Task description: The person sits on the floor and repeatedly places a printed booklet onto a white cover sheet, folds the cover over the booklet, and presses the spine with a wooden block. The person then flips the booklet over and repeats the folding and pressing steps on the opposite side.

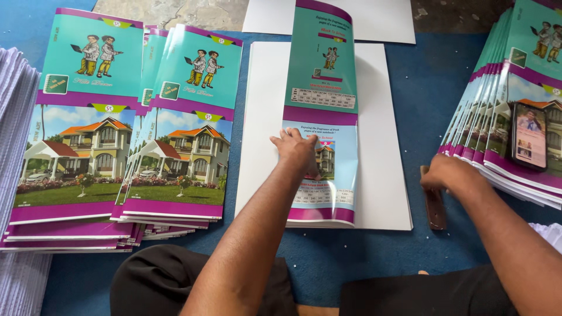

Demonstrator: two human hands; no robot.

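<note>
1. Our left hand [297, 147] is pressing flat, fingers spread, on the folded cover sheet [321, 117], holding nothing.
2. That cover is lying on the white board [383, 175], its long axis running straight away from us, curling up at the far end.
3. Our right hand [448, 174] is closing around the brown wooden stick [434, 205], just right of the board; the left is the nearer one to the cover.
4. Printed covers are stacking on both sides [111, 146]; a phone [528, 136] is resting on the right pile [503, 105].
</note>
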